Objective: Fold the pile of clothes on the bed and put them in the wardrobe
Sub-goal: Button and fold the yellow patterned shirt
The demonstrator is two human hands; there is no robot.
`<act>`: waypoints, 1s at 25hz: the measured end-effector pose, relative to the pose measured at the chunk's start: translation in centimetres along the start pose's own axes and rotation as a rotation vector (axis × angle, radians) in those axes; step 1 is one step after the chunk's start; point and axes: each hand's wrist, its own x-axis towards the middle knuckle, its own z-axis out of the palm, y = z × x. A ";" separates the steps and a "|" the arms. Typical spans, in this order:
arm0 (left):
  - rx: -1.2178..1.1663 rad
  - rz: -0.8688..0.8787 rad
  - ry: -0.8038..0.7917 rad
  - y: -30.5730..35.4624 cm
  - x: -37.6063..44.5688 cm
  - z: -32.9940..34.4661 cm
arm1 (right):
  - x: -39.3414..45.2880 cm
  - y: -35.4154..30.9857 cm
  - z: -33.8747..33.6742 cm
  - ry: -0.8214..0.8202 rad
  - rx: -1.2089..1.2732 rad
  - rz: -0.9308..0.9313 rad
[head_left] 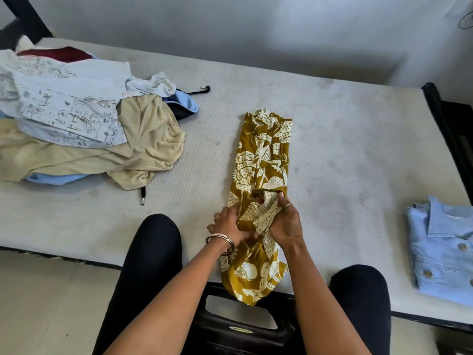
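garment: mustard printed garment [261,162], already folded into a long narrow strip, lying lengthwise mid-bed [332,129], near end hanging over the bed edge toward the person
right hand: right hand [285,224] fingers curled round bunched fabric near the strip's lower part, gripping it; likely gathering the loose end to fold it up over the rest
left hand: left hand [229,224] on the strip's left edge beside the right hand, fingers partly tucked into the cloth; seems to pinch or steady it, exact grip not clear
step judged: shortening the strip crosswise, not done
unfolded pile: clothes pile [76,119] far left of bed, well apart from the strip, beige and pale printed pieces on top; waiting its turn
done item: folded blue shirt [442,249] at right bed edge, set aside, kept clear of work area
cord: black drawstring [199,89] loose by the pile
wardrobe: not in view
person: seated at bed edge, knees either side of the hanging end
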 end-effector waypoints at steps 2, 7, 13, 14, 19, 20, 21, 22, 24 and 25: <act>0.210 0.098 -0.084 1.0 -0.6 0.6 | -1.0 0.1 -0.4 0.011 -0.006 -0.029; 0.195 0.072 0.182 2.2 -2.0 0.7 | -1.6 1.9 1.5 0.049 -0.093 -0.105; 0.074 0.022 0.393 -1.0 -3.6 -3.9 | -1.5 2.9 2.6 0.247 -0.168 -0.132; 0.064 0.012 0.337 -1.6 -3.7 -4.1 | -1.8 3.2 2.3 0.306 -0.183 -0.129; 0.622 0.119 -0.091 -4.0 -3.9 -2.0 | -2.9 4.0 -0.7 0.537 -0.264 -0.080; 0.729 0.135 -0.127 -4.5 -3.9 -1.5 | -3.1 3.9 -1.1 0.570 -0.348 -0.071; 0.778 0.120 -0.126 -4.9 -3.9 -1.0 | -3.1 3.6 -1.6 0.590 -0.426 -0.080; 0.789 0.100 -0.099 -5.1 -3.8 -0.8 | -3.1 3.3 -1.7 0.607 -0.485 -0.095; 0.795 0.069 -0.032 -5.2 -4.0 -0.4 | -3.2 2.9 -1.5 0.628 -0.452 -0.156; 0.805 0.074 -0.004 -5.3 -4.0 -0.2 | -3.3 2.7 -1.3 0.625 -0.341 -0.191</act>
